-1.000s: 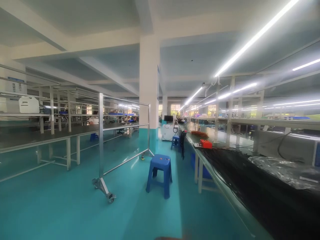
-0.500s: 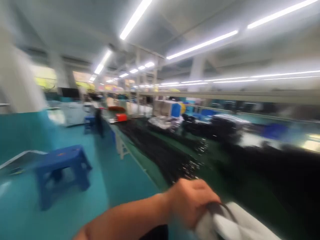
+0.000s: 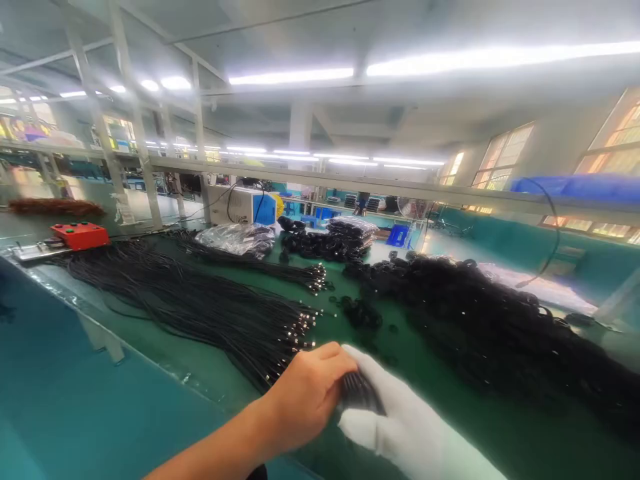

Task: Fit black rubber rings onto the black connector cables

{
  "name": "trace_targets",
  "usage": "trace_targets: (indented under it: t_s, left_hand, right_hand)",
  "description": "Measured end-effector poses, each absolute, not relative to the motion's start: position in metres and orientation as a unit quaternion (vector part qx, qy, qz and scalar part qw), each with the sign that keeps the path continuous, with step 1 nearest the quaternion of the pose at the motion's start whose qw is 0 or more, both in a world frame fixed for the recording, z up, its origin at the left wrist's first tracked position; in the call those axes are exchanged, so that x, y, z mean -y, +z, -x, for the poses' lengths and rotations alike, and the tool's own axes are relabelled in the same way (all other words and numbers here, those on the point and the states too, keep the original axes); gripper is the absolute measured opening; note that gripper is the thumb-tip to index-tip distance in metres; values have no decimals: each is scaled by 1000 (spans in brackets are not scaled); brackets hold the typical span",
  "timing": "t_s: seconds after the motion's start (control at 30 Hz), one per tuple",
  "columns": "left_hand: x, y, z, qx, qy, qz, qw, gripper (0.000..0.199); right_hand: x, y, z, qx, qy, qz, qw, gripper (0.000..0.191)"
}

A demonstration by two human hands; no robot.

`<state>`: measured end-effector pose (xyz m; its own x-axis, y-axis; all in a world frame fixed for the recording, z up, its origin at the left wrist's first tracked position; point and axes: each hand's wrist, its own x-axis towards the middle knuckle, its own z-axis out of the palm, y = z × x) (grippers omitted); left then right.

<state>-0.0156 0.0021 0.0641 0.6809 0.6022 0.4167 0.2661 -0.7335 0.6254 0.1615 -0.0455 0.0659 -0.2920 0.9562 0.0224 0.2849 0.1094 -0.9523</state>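
Bundle, lower centre: being pinched by left hand and right hand. Coils, mid-right: seemingly done; cables, mid-left: being left uncoiled.

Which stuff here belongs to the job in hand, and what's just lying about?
Seemingly in the job:
dark bundle, between left hand and gloved right hand
black cables, ends near the hands
probably the black heap too

Apparently just lying about:
red box
brown bundle
clear plastic
blue-faced machine

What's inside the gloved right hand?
Apparently a black cable coil; some loops show. The white-gloved right hand and bare left hand cover the rest.
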Motion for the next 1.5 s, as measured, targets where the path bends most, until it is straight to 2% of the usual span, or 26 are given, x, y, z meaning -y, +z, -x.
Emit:
trace_targets:
  t_s: [0.1, 0.17, 0.33, 0.47, 0.6, 0.7, 0.77, 1.0, 1.1, 1.33, 1.5]
  left_hand:
    - [-7, 64, 12, -261, 304, -874, 273, 26]
    - [-12, 64, 9, -271, 298, -873, 276, 28]
    - [-23, 61, -5, -298, 276, -868, 287, 30]
    - [-27, 57, -16, -319, 254, -865, 294, 30]
    - [-32, 50, -23, -346, 246, -852, 306, 29]
    - [-37, 45, -27, -367, 247, -811, 383, 24]
    - [-41, 41, -29, -380, 248, -776, 438, 28]
    - [-53, 29, -39, -418, 234, -722, 499, 26]
    - [-53, 26, -44, -444, 219, -732, 468, 27]
    - [-60, 28, -48, -476, 141, -789, 363, 16]
    - [-57, 28, -39, -463, 219, -794, 328, 17]
  right_hand:
    - [37, 71, -158, 600, 621, 392, 318, 50]
    - [32, 73, -159, 563, 674, 364, 310, 44]
    - [18, 55, -167, 527, 665, 392, 356, 40]
    - [9, 37, -176, 514, 717, 295, 368, 51]
    - [3, 28, -182, 481, 722, 295, 400, 42]
    - [-1, 21, -189, 447, 753, 272, 399, 40]
    - [-4, 14, -194, 429, 770, 264, 392, 39]
    - [-11, -4, -198, 423, 763, 276, 403, 37]
    - [-10, -5, -194, 425, 751, 288, 414, 35]
    - [-6, -8, -186, 425, 731, 337, 413, 26]
    - [-6, -13, -184, 388, 757, 310, 424, 28]
